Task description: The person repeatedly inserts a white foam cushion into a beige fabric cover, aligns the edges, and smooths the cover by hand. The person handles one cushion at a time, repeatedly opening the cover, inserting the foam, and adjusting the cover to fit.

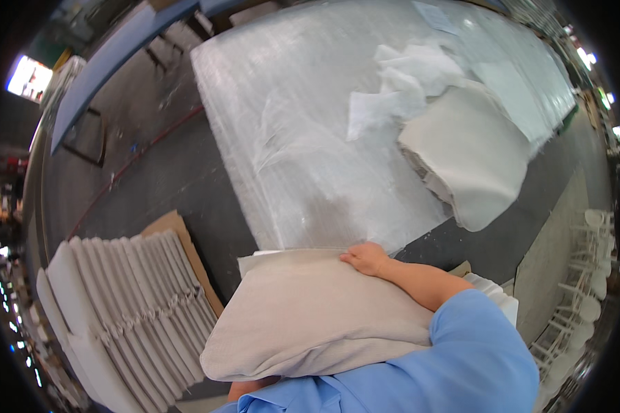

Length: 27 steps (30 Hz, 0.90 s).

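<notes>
A beige fabric-covered cushion (317,310), broad and rounded at the near left, lies against my front in a blue sleeve. At its far edge, my right hand (366,259) is closed, fingers curled over the seam where a flap of cloth sticks out. My left hand (253,387) is under the cushion's near left corner. Only a bit of skin shows there, and its fingers are hidden. Just past the cushion begins a wide surface wrapped in clear plastic (310,151).
A row of similar beige cushions (131,296) stands at the left beside a cardboard sheet (193,255). Grey-beige cloth pieces (472,151) and white wadding (399,86) lie on the plastic. White chair-like frames (579,310) line the right; a blue-topped table (110,65) stands far left.
</notes>
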{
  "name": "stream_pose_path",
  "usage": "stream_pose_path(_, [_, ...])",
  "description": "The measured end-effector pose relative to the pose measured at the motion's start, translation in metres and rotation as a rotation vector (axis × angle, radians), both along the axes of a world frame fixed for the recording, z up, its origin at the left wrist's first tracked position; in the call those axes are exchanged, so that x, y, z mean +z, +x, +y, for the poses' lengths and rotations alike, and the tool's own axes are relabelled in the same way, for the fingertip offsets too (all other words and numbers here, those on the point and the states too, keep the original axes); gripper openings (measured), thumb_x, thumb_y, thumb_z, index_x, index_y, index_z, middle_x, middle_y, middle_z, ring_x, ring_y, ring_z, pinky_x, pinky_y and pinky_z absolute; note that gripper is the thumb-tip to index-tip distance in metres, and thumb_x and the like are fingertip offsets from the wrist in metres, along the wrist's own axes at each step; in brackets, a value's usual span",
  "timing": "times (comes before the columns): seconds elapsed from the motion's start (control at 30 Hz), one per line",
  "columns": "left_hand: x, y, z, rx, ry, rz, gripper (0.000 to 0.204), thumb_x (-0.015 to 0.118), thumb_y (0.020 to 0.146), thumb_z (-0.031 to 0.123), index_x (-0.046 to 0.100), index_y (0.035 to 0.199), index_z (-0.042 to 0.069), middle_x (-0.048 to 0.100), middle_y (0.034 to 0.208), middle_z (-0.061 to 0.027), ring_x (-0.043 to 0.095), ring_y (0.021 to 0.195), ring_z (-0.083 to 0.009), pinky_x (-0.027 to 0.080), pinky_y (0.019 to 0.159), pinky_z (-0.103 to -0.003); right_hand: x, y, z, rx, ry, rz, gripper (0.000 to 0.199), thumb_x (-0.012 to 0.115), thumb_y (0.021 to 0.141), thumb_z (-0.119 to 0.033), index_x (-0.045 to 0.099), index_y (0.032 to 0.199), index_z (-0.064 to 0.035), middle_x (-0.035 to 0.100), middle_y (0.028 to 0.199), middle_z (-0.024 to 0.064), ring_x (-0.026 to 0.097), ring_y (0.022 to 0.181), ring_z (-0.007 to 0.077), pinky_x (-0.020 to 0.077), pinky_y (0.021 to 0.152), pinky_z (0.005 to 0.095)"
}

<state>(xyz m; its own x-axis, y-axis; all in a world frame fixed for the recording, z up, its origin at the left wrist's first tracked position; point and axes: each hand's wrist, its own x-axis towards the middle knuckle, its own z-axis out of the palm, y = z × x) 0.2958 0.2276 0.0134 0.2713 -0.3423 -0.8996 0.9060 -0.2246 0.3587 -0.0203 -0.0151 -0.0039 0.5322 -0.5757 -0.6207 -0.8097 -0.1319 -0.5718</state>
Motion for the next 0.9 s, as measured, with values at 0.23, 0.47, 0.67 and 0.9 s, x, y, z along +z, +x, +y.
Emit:
stream_pose_path(0.23, [0.058, 0.065, -0.063, -0.301, -0.088, -0.081, 0.048, 0.049, 0.105, 0.041, 0.056, 0.132, 0.002, 0.065, 0.121, -0.0189, 0.064, 0.114, -0.0309, 0.054, 0.098, -0.045, 0.023, -0.069, 0.004, -0.617, 0.057, -0.293, 0.028, 0.066, 0.095, -0.035, 0.071, 0.097, -0.0069, 0.072, 0.095, 0.0077, 0.066, 0.088, 0.0199, 0.0508, 0.077, 0.0345])
stream_pose_path(0.47, [0.174, 0.037, -0.139, -0.829, -0.130, -0.106, 0.045, 0.057, 0.103, 0.034, 0.056, 0.133, 0.002, 0.064, 0.125, -0.0185, 0.063, 0.117, -0.0310, 0.052, 0.101, -0.044, 0.095, -0.113, 0.091, -0.978, 0.364, -0.806, 0.034, 0.057, 0.103, -0.033, 0.074, 0.109, -0.0040, 0.070, 0.104, 0.0036, 0.061, 0.100, 0.0134, 0.0470, 0.094, 0.0287])
stream_pose_path(0.67, [0.189, 0.063, -0.174, -1.247, -0.191, -0.074, 0.051, 0.058, 0.103, 0.032, 0.051, 0.142, 0.000, 0.061, 0.133, -0.0184, 0.060, 0.123, -0.0316, 0.050, 0.103, -0.041, 0.106, -0.065, 0.113, -1.240, 0.356, -1.089, 0.061, 0.038, 0.107, -0.052, 0.071, 0.110, -0.0016, 0.067, 0.111, 0.0084, 0.058, 0.101, 0.0149, 0.0452, 0.095, 0.0300])
stream_pose_path(0.9, [0.170, 0.121, -0.273, -1.754, -0.024, -0.101, 0.054, 0.057, 0.103, 0.034, 0.049, 0.143, -0.001, 0.060, 0.135, -0.0184, 0.059, 0.125, -0.0320, 0.049, 0.104, -0.041, 0.139, 0.010, 0.137, -1.562, 0.131, -1.040, 0.059, 0.039, 0.107, -0.050, 0.070, 0.105, -0.0002, 0.068, 0.105, 0.0077, 0.057, 0.101, 0.0159, 0.0447, 0.095, 0.0318])
